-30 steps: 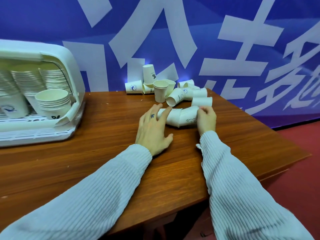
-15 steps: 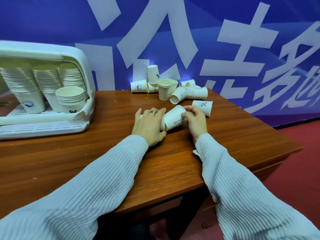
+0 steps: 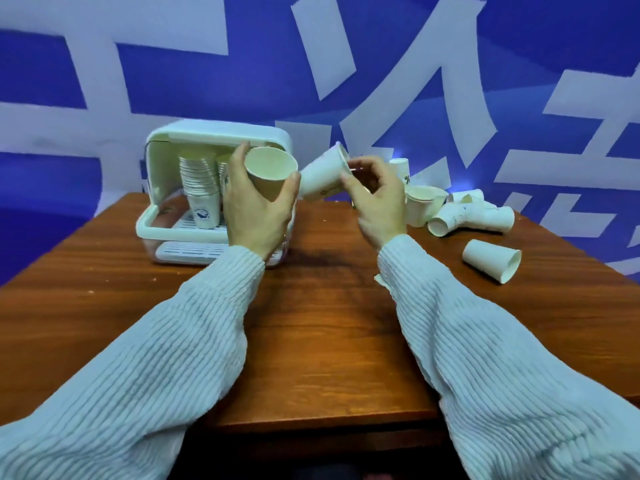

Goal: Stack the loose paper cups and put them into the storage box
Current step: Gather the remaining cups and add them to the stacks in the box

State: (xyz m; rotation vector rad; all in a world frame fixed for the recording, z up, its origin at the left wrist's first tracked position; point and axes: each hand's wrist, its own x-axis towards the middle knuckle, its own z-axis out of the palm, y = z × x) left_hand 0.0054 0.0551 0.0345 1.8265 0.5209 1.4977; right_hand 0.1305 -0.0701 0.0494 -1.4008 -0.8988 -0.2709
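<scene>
Cups are up off the table in both my hands. My left hand point(image 3: 258, 206) wraps thumb and fingers round a cream paper cup point(image 3: 272, 171), mouth tipped up toward me so the next one can drop in. My right hand point(image 3: 375, 199) pinches a second white paper cup point(image 3: 323, 178) near its rim, tilted with its base aimed at that open mouth; base and mouth sit just beside each other, not nested. I judge this as the stacking step, lining the two up.

Behind my left hand stands the white plastic storage box point(image 3: 221, 133), open toward me, with tall stacks of cups point(image 3: 200, 183) already inside. Beyond my right hand lies the heap of loose white paper cups point(image 3: 464, 211), and to its right a single tipped-over cup point(image 3: 491, 259). Blur makes it hard to count the heap. All rest on the brown wooden table point(image 3: 322, 327).
</scene>
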